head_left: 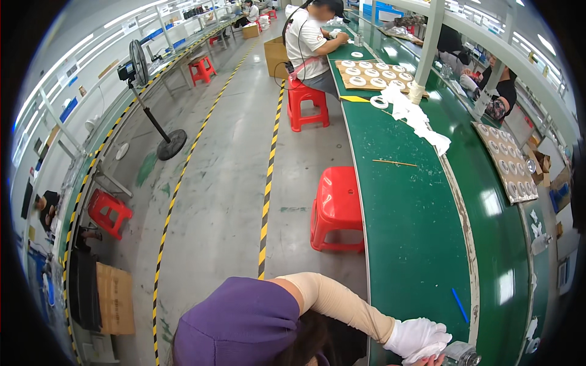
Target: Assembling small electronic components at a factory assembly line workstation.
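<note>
My left hand [418, 337], in a white glove with a beige arm sleeve above it, is at the near end of the green table. Its fingers are curled closed, and what they hold is hidden. Just beyond its fingertips is a clear glass bottle [462, 354] with a metallic top, cut by the lower edge. A few bare fingertips [434, 360] show right below the glove. They look like my right hand, but the rest lies outside the picture, so its grip is hidden. A blue pen-like stick [459, 305] lies on the table past my left hand.
Along the green table [403, 213] lie a thin wooden stick [395, 163], white cloths [421, 122], a tape roll [379, 102] and a board of white round parts [375, 74]. A red stool [339, 204] stands beside it. Farther off, a co-worker [308, 43] sits working. A floor fan [149, 104] stands left.
</note>
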`<state>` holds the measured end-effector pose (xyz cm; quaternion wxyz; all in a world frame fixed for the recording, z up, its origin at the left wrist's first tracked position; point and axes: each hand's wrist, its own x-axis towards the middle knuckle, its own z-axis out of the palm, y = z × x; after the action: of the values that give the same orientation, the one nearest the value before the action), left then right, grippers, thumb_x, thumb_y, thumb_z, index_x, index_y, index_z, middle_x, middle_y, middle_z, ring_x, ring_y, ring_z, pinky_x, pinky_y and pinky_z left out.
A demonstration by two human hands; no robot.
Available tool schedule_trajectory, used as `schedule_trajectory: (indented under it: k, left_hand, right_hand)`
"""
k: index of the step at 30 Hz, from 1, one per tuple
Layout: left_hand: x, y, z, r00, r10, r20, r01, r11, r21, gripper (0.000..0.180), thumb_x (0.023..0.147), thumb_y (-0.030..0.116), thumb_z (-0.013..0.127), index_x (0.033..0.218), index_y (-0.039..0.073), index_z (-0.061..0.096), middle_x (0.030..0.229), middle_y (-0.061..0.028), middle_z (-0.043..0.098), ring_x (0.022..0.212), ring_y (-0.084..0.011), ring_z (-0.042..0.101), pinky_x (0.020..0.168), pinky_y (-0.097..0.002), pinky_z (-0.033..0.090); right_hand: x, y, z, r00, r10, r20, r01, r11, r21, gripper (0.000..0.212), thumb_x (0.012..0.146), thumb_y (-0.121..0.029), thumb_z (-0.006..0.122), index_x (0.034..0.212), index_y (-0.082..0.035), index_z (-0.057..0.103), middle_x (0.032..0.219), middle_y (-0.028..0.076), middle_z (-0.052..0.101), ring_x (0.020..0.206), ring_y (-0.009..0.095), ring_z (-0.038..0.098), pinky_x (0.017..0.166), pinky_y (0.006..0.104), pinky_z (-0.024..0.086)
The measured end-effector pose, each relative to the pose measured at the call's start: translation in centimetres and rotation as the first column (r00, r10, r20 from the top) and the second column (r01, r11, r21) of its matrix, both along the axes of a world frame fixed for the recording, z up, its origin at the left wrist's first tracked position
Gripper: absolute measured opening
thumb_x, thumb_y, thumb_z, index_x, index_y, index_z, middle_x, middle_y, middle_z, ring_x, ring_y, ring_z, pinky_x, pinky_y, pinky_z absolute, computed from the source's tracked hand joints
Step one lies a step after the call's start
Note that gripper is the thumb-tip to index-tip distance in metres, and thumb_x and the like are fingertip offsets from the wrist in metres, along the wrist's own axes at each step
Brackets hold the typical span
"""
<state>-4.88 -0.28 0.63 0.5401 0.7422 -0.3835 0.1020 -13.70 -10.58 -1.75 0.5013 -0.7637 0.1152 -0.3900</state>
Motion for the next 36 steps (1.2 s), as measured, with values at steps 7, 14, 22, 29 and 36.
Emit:
schedule_trajectory:
  k: [7,14,22,29,36]
  left_hand:
    - [0.4,0.0,0.5,0.999,-0.001,-0.048,0.006,0.994,0.113,0.035,0.073,0.025,0.063,0.096,0.002,0.048,0.083,-0.0160,0.051,0.074,-0.0350,0.057,0.058,-0.0429,0.047]
    - [0.7,0.2,0.4,0.999,-0.010,-0.042,0.013,0.997,0.073,0.033,0.076,0.026,0.060,0.093,0.002,0.046,0.083,-0.0158,0.048,0.071,-0.0337,0.054,0.058,-0.0416,0.045]
    - [-0.2,-0.8,0.9,0.998,-0.057,-0.023,0.059,0.996,0.074,0.030,0.070,0.022,0.063,0.090,0.003,0.051,0.081,-0.0150,0.049,0.074,-0.0335,0.052,0.062,-0.0427,0.045]
    - [2.6,0.4,1.4,0.959,-0.066,0.277,0.016,0.984,0.179,0.032,0.069,0.022,0.068,0.099,0.014,0.058,0.096,-0.0098,0.056,0.087,-0.0330,0.053,0.070,-0.0428,0.048]
    - [0.4,-2.1,-2.4,0.994,0.033,0.104,-0.054,0.976,0.211,0.078,0.063,0.024,0.082,0.129,0.008,0.045,0.123,-0.0157,0.050,0.113,-0.0330,0.052,0.088,-0.0397,0.049]
  right_hand:
    - [2.0,1.0,3.6,0.981,0.099,-0.169,-0.039,0.943,0.329,0.038,0.093,-0.009,0.056,0.128,0.007,0.048,0.131,0.020,0.050,0.116,0.028,0.051,0.098,0.0379,0.040]
    - [1.1,1.4,4.0,0.946,0.285,-0.153,-0.203,0.892,0.403,0.054,0.091,-0.012,0.061,0.138,0.003,0.040,0.140,0.015,0.042,0.125,0.025,0.042,0.105,0.0361,0.032]
    - [1.6,-1.8,2.2,0.962,0.063,-0.264,0.051,0.913,0.405,0.037,0.097,-0.018,0.044,0.124,0.004,0.054,0.128,0.016,0.052,0.109,0.026,0.056,0.095,0.0361,0.044]
    - [4.1,-0.2,3.3,0.963,0.261,-0.066,-0.178,0.802,0.571,0.027,0.092,-0.005,0.056,0.117,0.003,0.058,0.115,0.012,0.061,0.100,0.015,0.059,0.090,0.0259,0.045]
    - [5.7,-5.0,2.3,0.944,0.327,-0.053,-0.197,0.683,0.703,0.019,0.093,-0.015,0.059,0.098,0.003,0.064,0.092,0.006,0.066,0.083,0.008,0.059,0.075,0.0220,0.046]
